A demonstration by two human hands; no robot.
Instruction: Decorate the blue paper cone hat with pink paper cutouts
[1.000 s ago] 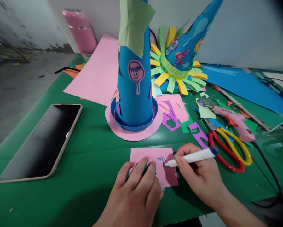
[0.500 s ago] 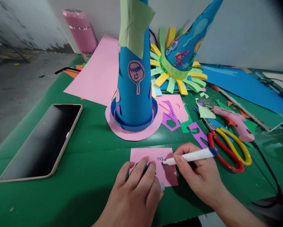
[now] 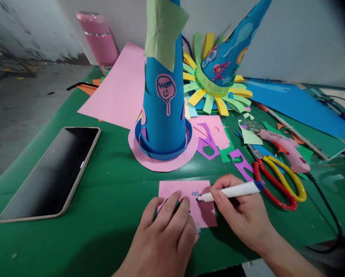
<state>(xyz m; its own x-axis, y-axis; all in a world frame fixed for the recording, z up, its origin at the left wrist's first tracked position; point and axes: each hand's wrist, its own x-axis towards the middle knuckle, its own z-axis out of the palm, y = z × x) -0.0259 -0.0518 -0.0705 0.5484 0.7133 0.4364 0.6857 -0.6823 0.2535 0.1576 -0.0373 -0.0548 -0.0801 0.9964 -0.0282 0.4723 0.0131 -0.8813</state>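
Head view, sole view.

Item: one small rectangular pink paper card (image 3: pixel 204 214), flat on the green table cover (image 3: pixel 115 181) directly before you, on your side of the tall blue paper cone (image 3: pixel 165 134) with its flat pink paper brim. Its longer side appears to run left to right.

Key relation: the card lies to the left of your right fingers, its right edge just beside them; your left fingers are on it. The white-barrelled marker with a blue end (image 3: pixel 233 191) slants across that edge, its long axis running from the tip, low at left, to the blue end, higher at right. The tip is at the dark-blue marks on the card, apparently touching. Your right hand (image 3: pixel 244 217) is nearer those marks.

Right fingers: pinched around the marker near its tip end. Left hand (image 3: pixel 166 234): fingers bent and spread over the card's left part; you cannot tell whether anything is clasped beneath the palm. A small translucent piece (image 3: pixel 198 227) shows beside it, nature unclear.

Condition of card: plain pink, edges straight where visible; a small wavy blue outline right of centre, further dark marks partly hidden by your left fingers.

Adjacent, right: scissors with red and yellow handles (image 3: pixel 260 159); pink glue gun (image 3: pixel 295 154). Left: dark-screened phone in a pale case (image 3: pixel 48 177).
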